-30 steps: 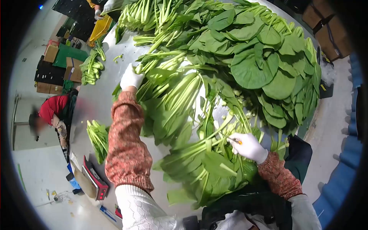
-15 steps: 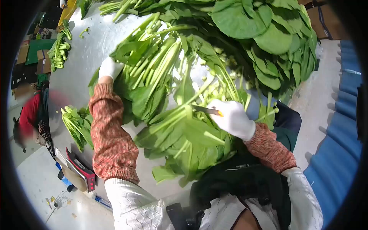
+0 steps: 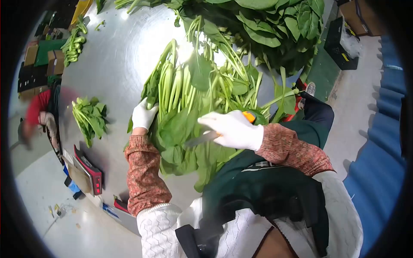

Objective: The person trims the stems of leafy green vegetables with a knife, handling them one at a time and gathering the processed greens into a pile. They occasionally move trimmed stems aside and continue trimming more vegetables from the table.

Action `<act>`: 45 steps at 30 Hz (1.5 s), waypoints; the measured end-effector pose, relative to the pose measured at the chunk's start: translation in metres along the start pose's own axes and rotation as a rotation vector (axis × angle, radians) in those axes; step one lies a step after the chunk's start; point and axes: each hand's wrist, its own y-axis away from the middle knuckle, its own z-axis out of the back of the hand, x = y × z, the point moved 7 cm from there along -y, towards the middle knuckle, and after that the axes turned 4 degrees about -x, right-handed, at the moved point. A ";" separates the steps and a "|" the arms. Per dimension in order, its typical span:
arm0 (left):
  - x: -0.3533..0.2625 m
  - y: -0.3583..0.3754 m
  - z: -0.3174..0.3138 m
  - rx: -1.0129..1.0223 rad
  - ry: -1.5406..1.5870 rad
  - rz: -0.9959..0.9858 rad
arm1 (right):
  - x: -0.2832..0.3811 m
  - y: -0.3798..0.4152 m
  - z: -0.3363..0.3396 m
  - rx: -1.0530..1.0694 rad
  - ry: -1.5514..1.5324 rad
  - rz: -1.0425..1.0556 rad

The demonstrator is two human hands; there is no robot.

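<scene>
My left hand (image 3: 144, 115), in a white glove, grips the left side of a bunch of leafy greens (image 3: 174, 88); some fingers are hidden by the leaves. The pale green stems point away from me and the broad leaves spread towards me. In my right hand (image 3: 234, 129), also gloved, is a knife with an orange handle end (image 3: 249, 116). Its blade (image 3: 201, 139) points left over the leaves, slightly blurred. Loose stems and leaves (image 3: 241, 86) lie just beyond my right hand.
A big heap of greens (image 3: 279, 30) covers the far right of the metal table (image 3: 116, 56). Smaller bunches (image 3: 89, 119) lie at the left. A red scale (image 3: 88, 170) stands by the near left edge. Someone in red (image 3: 38, 107) is beyond it. A black crate (image 3: 342, 45) sits right.
My left hand has moved right and nearer, and the bunch now lies straighter. My right hand with the knife has shifted left, its blade now pointing lower over the leaves.
</scene>
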 end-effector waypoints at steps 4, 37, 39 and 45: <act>-0.024 0.075 0.057 -0.513 0.106 -0.054 | -0.008 0.035 0.047 -0.238 -0.119 -0.052; -0.372 0.272 -0.240 0.352 0.135 -0.767 | -0.196 0.170 0.113 -0.210 0.315 0.163; -0.394 0.268 -0.276 0.496 0.093 -0.733 | -0.202 0.167 0.121 0.127 0.614 -0.136; -0.457 0.283 -0.329 0.723 0.060 -0.665 | -0.326 0.227 0.131 -0.086 0.030 -0.685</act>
